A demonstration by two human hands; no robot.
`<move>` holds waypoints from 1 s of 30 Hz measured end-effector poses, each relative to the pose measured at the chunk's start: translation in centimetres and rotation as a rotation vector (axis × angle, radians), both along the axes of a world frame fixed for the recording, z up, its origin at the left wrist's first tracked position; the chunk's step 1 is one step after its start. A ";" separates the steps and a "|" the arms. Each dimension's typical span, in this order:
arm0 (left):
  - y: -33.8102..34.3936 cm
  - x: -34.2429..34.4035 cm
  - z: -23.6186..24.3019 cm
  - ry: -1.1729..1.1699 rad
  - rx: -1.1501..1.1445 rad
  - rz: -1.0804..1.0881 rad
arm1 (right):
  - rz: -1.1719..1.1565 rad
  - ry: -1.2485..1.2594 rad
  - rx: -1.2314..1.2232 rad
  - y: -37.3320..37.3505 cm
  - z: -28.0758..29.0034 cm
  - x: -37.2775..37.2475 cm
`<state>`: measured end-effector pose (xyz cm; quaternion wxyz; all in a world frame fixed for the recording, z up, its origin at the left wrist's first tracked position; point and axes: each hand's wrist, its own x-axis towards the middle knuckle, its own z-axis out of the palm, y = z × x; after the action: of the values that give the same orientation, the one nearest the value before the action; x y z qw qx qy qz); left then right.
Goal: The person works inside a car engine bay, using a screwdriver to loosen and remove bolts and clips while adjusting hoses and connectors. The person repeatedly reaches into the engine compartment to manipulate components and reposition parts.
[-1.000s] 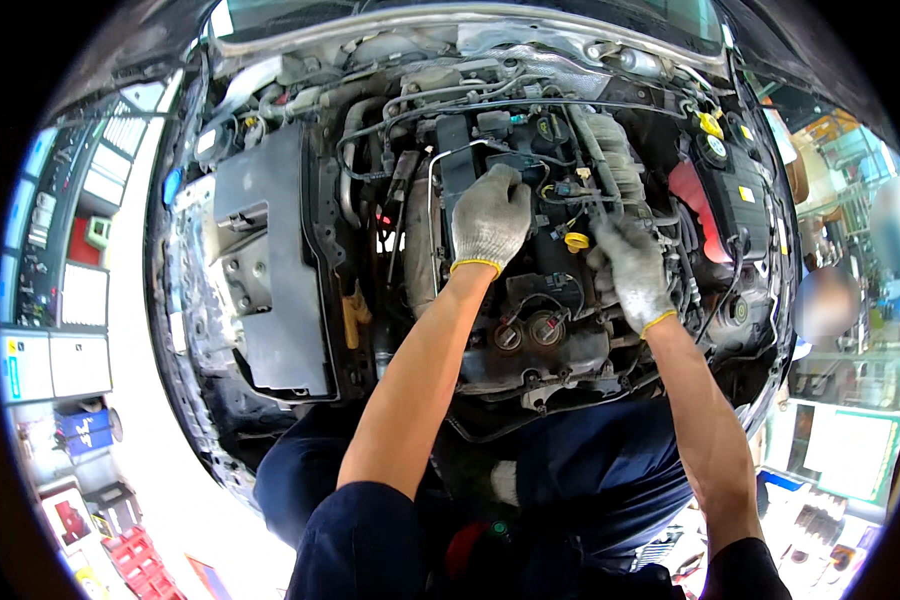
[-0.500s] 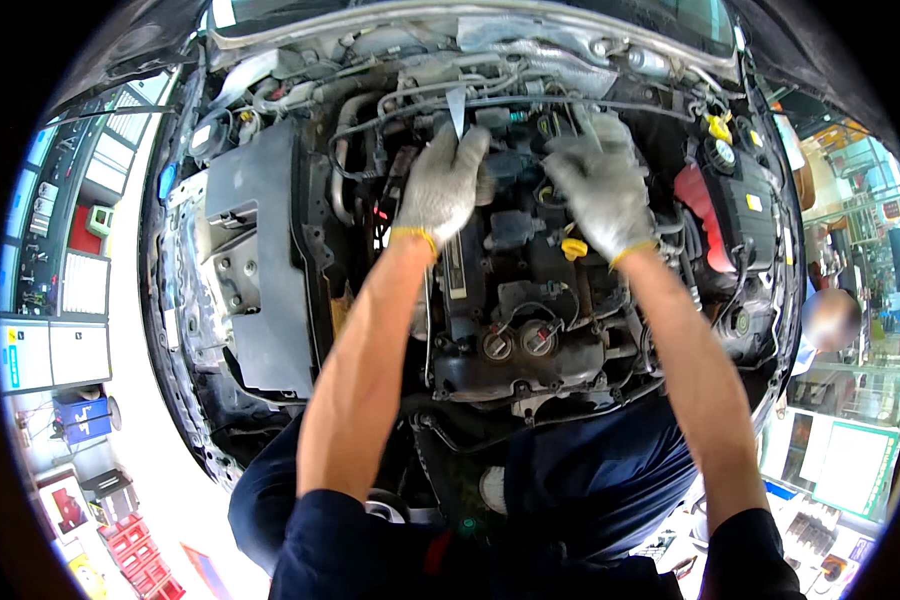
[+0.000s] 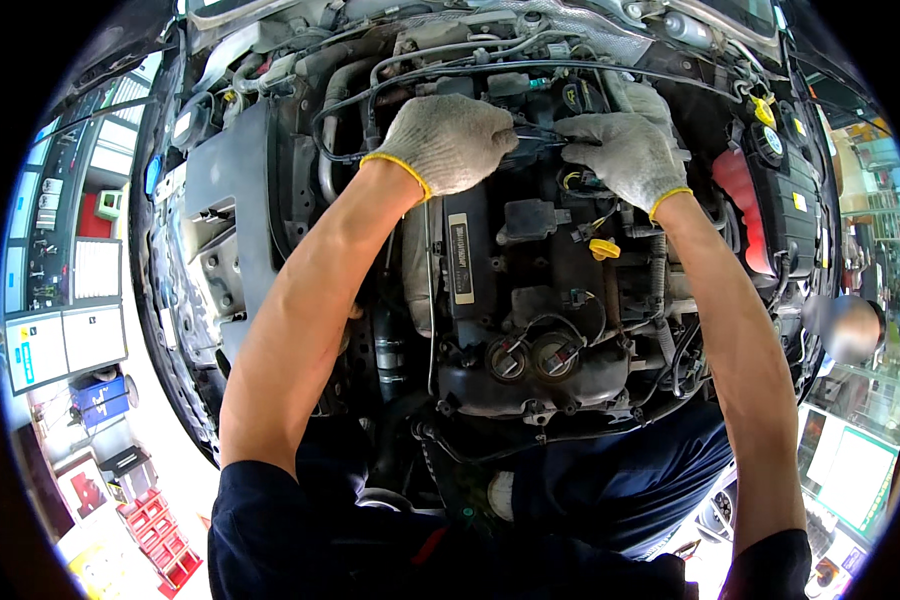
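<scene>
Over the far middle of a car engine (image 3: 470, 320), my two hands face each other, both in grey knitted gloves with yellow cuffs. My left hand (image 3: 446, 143) is closed, its fingers curled toward the right. My right hand (image 3: 625, 155) points its fingers left, thumb below, and looks closed in a pinch. A thin dark strand or part shows between the fingertips; what each hand grips is hidden. Just below them sits a square black ignition coil (image 3: 531, 220). A yellow dipstick handle (image 3: 604, 249) sticks up nearer to me, below my right hand. Behind the hands is a black oil filler cap (image 3: 578, 96).
A large grey plastic box (image 3: 232, 165) fills the left of the engine bay. At the right stands a red and black box (image 3: 745, 200). A thin black cable (image 3: 630, 74) crosses the far side. Red parts bins (image 3: 160, 540) are at lower left; a person (image 3: 855, 328) is beyond the right fender.
My hands have come closer together, the left curling inward. A pale pointed shape above the left hand no longer shows. The view has shifted slightly.
</scene>
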<state>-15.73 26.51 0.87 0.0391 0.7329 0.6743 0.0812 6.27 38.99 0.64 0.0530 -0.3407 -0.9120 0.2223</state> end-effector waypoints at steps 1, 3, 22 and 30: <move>0.1 -0.1 0.0 -0.004 -0.004 0.000 | -0.021 -0.009 -0.031 -0.1 0.4 -0.1; 0.5 -0.9 -1.6 0.012 0.089 -0.084 | -0.029 -0.016 -0.026 0.0 0.0 -0.2; 0.0 -0.9 -2.7 -0.049 0.170 -0.093 | 0.012 0.043 -0.040 0.1 0.0 -0.3; -1.1 0.5 -3.5 -0.044 0.093 0.046 | -0.044 0.008 -0.018 -0.3 0.0 -0.8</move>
<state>-15.25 25.40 -2.68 0.0180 0.7164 0.6853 0.1292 5.50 38.66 0.61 0.0585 -0.3601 -0.9021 0.2306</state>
